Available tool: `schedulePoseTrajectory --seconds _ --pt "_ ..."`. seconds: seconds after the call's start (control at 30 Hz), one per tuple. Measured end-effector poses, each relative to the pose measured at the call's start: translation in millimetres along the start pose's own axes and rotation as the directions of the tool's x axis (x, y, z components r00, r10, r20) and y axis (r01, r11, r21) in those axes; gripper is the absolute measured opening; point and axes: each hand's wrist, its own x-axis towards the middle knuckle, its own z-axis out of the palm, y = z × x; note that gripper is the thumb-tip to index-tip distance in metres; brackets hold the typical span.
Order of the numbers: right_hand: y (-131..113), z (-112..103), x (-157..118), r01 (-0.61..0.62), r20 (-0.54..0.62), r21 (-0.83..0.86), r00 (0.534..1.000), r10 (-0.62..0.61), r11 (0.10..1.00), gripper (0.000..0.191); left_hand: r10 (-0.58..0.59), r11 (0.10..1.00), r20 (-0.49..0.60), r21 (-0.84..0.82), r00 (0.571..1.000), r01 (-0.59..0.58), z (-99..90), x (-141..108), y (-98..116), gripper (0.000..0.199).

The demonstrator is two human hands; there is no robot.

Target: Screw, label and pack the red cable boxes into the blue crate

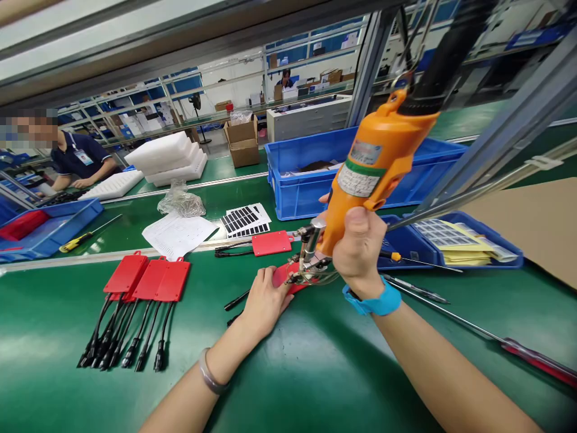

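Note:
My right hand [358, 249] is wrapped round an orange electric screwdriver [367, 162], tilted with its metal nose [312, 243] pointing down. Under that nose lies a red flat case [295, 287], partly covered by the tool and my fingers. My left hand [265, 300] presses on the near left end of this case, fingers closed on it. Black cable ends [237, 299] stick out to the left of it. Just beyond, a second red case [271, 243] with black leads rests on the bench. Whether the bit touches a screw is hidden.
Several red cases with black cables [162, 280] lie at the left. Behind stand a large blue bin [288, 204], papers [178, 234] and label sheets [246, 221]. Long screwdrivers [478, 328] lie at right near a blue tray [514, 258]. A co-worker [85, 156] sits across the bench.

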Motion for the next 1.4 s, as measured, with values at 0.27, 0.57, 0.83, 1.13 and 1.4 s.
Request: schedulePoseTrajectory --seconds 0.27,0.57,0.83,1.13,1.4 --pt "-27.9 -1.9 63.0 0.190 -0.061 -0.025 0.980 -0.192 0.981 0.050 0.181 0.978 0.059 0.098 0.982 -0.186 6.9 -2.6 0.6 0.041" --pt "8.2 -0.5 50.5 0.038 -0.015 -0.007 0.999 -0.038 0.999 0.049 0.151 0.986 0.112 0.052 0.982 -0.158 0.0 0.0 2.7 0.041" --pt "22.2 2.7 37.8 -0.055 0.020 -0.009 0.998 0.055 0.998 0.044 0.138 0.990 0.102 0.006 0.985 -0.140 2.4 0.7 2.2 0.041" --pt "23.8 -1.3 37.5 -0.015 0.039 -0.025 0.999 0.016 1.000 0.047 0.129 0.991 0.085 -0.034 0.988 -0.127 4.7 0.6 2.6 0.042" --pt "31.5 -0.6 31.7 -0.050 0.040 -0.051 0.998 0.052 0.997 0.045 0.126 0.992 0.086 -0.033 0.988 -0.124 5.5 1.2 1.8 0.042"
